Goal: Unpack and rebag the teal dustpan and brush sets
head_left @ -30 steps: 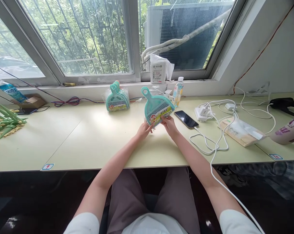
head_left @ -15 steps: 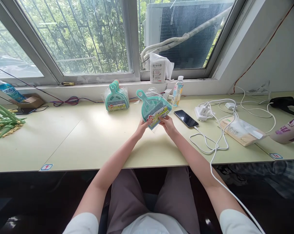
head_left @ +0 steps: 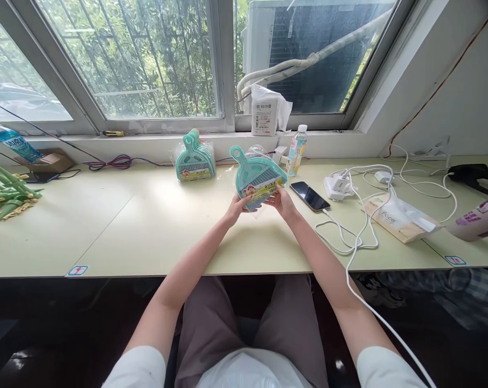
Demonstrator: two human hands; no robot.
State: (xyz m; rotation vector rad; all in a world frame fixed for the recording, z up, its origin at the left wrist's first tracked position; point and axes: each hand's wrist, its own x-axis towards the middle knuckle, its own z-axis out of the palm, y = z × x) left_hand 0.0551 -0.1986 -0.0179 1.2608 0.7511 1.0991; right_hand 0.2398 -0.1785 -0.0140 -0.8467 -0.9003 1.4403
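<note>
Between my two hands, above the table, is a teal dustpan [head_left: 250, 166] in a clear plastic bag, with a grey-bristled brush and a yellow label across its front. Its handle points up and to the left. My left hand [head_left: 238, 209] grips the lower left edge, thumb in front and fingers behind. The lower right edge is pinched by my right hand [head_left: 281, 201], thumb on the label. Left of it, a row of similar bagged dustpans [head_left: 194, 159] stands against the wall under the window.
Right of the dustpan are a drink bottle [head_left: 297, 151], a phone [head_left: 309, 196], a charger [head_left: 339, 185] with tangled white cables and a tissue pack [head_left: 401, 217]. A white packet [head_left: 265, 111] stands on the sill. Green-stemmed items [head_left: 9, 193] lie at the left.
The dustpan has tilted so its label faces me more. My right thumb has shifted up onto the label, and the view has moved slightly.
</note>
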